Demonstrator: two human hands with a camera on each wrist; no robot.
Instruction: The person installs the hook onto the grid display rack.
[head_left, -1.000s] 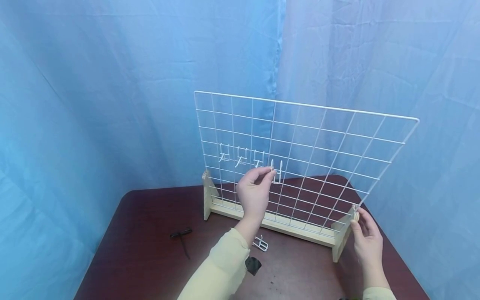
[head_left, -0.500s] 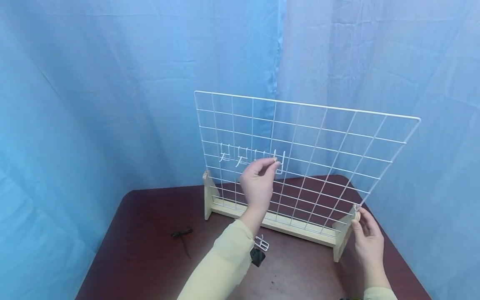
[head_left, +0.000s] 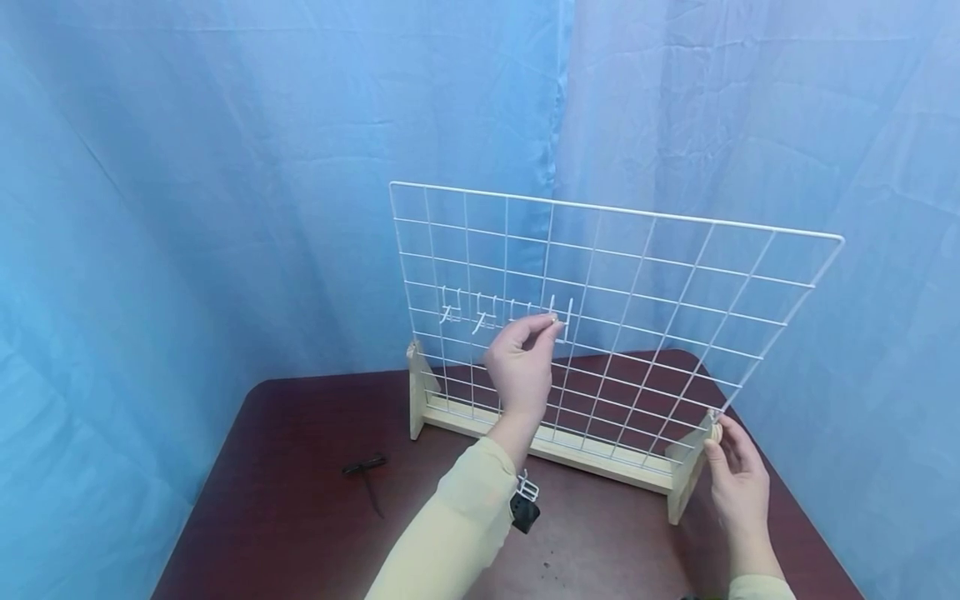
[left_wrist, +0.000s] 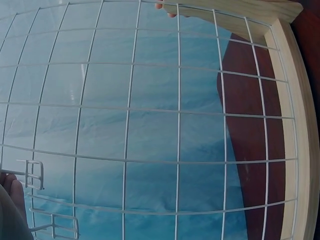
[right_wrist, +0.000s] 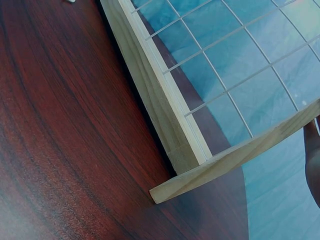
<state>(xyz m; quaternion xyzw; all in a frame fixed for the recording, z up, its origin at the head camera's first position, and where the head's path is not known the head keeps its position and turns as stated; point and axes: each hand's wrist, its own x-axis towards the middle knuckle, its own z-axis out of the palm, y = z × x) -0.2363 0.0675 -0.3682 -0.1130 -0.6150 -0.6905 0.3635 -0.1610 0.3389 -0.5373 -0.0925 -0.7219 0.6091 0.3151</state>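
My left hand [head_left: 521, 367] pinches the arm of a white wire hook [head_left: 567, 321] between thumb and fingertips, against the front of a white wire grid panel [head_left: 652, 258]. In the left wrist view, the pinched hook [left_wrist: 34, 175] stands beside another hung hook [left_wrist: 65, 225]. Further left on the same wire hang a hook [head_left: 450, 313] and a second hook [head_left: 484, 320]; a third is partly hidden by my left hand. My right hand [head_left: 738, 483] grips the top of the right wooden side support [head_left: 686, 479], with thumb and fingers at a round wooden knob [head_left: 716, 432].
Another white hook [head_left: 528, 487] lies on the dark red table [head_left: 285, 517], near my left forearm. A black T-shaped tool [head_left: 365, 471] lies to the left. The panel stands in a wooden base bar [head_left: 600, 467]. Blue curtains [head_left: 300, 167] hang behind.
My left hand has raised the hook and shifted it slightly right, its prongs now at the height of the row of hung hooks. My right hand has stayed in place.
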